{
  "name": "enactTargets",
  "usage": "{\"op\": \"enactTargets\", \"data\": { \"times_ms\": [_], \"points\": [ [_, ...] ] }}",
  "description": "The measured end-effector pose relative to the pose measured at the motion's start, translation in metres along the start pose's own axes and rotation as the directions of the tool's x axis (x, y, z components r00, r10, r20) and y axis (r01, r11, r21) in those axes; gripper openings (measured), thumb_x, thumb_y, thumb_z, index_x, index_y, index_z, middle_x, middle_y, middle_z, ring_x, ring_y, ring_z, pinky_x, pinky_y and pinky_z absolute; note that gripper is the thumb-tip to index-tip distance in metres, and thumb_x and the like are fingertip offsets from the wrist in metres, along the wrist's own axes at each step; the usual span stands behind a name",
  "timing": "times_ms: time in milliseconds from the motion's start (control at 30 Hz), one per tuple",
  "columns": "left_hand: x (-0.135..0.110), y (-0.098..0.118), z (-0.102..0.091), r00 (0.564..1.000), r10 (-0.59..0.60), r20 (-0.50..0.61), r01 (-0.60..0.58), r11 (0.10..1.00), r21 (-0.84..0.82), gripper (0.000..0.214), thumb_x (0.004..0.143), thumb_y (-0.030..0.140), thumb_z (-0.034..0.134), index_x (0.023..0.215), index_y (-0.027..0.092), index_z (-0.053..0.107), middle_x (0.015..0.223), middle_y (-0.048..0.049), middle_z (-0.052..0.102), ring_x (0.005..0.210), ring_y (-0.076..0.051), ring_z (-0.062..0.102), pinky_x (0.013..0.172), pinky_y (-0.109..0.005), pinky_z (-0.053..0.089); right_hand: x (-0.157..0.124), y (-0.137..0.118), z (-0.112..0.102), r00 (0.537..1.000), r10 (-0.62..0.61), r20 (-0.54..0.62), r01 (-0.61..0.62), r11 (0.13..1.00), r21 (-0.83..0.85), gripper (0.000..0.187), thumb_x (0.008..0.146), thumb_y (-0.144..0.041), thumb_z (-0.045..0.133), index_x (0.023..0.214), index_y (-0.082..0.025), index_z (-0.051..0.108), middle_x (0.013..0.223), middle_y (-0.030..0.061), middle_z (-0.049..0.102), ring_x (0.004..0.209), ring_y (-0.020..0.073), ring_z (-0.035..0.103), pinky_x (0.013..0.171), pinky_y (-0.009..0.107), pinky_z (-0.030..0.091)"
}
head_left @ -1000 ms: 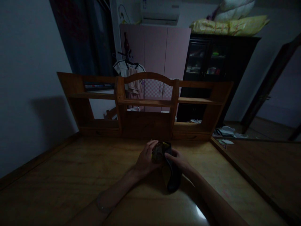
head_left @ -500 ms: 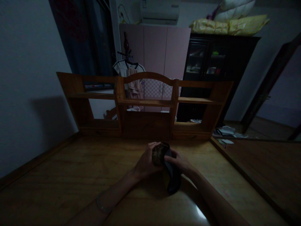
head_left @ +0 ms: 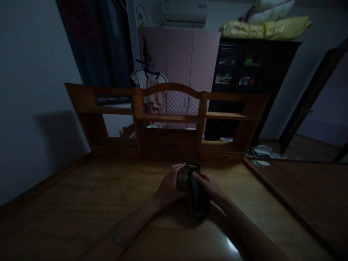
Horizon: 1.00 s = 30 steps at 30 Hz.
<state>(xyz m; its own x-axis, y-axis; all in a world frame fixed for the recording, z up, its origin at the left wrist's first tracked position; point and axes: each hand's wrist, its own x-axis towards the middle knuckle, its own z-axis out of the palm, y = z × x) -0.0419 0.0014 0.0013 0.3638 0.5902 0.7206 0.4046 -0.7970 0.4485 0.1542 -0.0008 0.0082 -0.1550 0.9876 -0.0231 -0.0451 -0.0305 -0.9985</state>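
Because the room is so dim, the dark slipper-like object (head_left: 199,203) is hard to make out in detail, but it sits between the two hands above the middle of the desk (head_left: 108,203), in front of the wooden shelf unit (head_left: 170,117). The left hand (head_left: 169,185) grasps its mottled side, with the fingers (head_left: 177,167) curled up around the upper edge. The right hand (head_left: 208,185) grips the opposite side, its thumb (head_left: 198,177) laid on the dark inner face; the rest of those fingers are largely hidden behind the object. It stands tilted, its longer end hanging down toward the wrists, and I cannot tell whether that end touches the desk.

The likeliest trouble is a twist: if the left hand loosens while the right thumb presses, the long lower end could swing and turn the object out of the grasp. Uneven squeezing from the two sides might also fold it, should the material be soft. If the lower end does rest on the desk, dragging it sideways could make it catch. A drop from here would probably be short, since the hands are low.
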Motion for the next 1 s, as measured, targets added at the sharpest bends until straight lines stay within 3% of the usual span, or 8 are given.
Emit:
{"op": "enactTargets", "data": {
  "times_ms": [300,533,667,1000],
  "points": [
    [0.0007,-0.0018,0.0008,0.999,-0.012,0.033,0.009,0.996,0.089,0.087,0.067,0.036,0.077,0.137,0.02,0.029,0.137,-0.0123,0.041,0.129,-0.028,0.039,0.107,-0.047,0.037,-0.0008,-0.0002,0.005,0.998,0.036,-0.054,-0.036,0.999,0.004,0.043,0.072,-0.057,0.067,0.094,-0.021,0.072,0.088,0.0024,0.072,0.077,0.0192,0.062,0.068,0.028,0.047],
    [0.0027,0.0022,0.0022,1.0,-0.003,0.008,0.002,0.997,0.079,0.082,0.068,0.035,0.076,0.136,0.02,0.032,0.133,-0.0128,0.044,0.125,-0.029,0.043,0.105,-0.047,0.039,0.0035,0.0027,0.004,0.999,-0.018,-0.033,0.018,1.0,-0.016,0.044,0.074,-0.06,0.062,0.092,-0.021,0.072,0.085,0.0025,0.071,0.077,0.0204,0.062,0.067,0.029,0.046],
    [0.0023,0.0053,0.003,1.0,-0.01,-0.01,0.011,0.997,0.075,0.08,0.066,0.034,0.077,0.133,0.02,0.034,0.13,-0.0121,0.045,0.122,-0.028,0.046,0.104,-0.045,0.042,0.0053,0.006,0.0031,0.997,-0.016,-0.075,0.014,0.999,-0.029,0.045,0.075,-0.061,0.061,0.095,-0.023,0.072,0.091,0.0023,0.071,0.084,0.0219,0.062,0.074,0.031,0.047],
    [-0.0034,-0.0022,0.0027,0.992,0.117,0.053,-0.126,0.965,0.229,0.081,0.076,0.04,0.07,0.14,0.018,0.026,0.137,-0.0129,0.041,0.133,-0.026,0.036,0.11,-0.045,0.037,0.0009,0.0001,0.0049,0.995,-0.072,0.061,0.063,0.987,0.145,0.049,0.074,-0.059,0.062,0.105,-0.022,0.068,0.103,0.0039,0.07,0.102,0.0252,0.06,0.092,0.038,0.043]
  ]
}}
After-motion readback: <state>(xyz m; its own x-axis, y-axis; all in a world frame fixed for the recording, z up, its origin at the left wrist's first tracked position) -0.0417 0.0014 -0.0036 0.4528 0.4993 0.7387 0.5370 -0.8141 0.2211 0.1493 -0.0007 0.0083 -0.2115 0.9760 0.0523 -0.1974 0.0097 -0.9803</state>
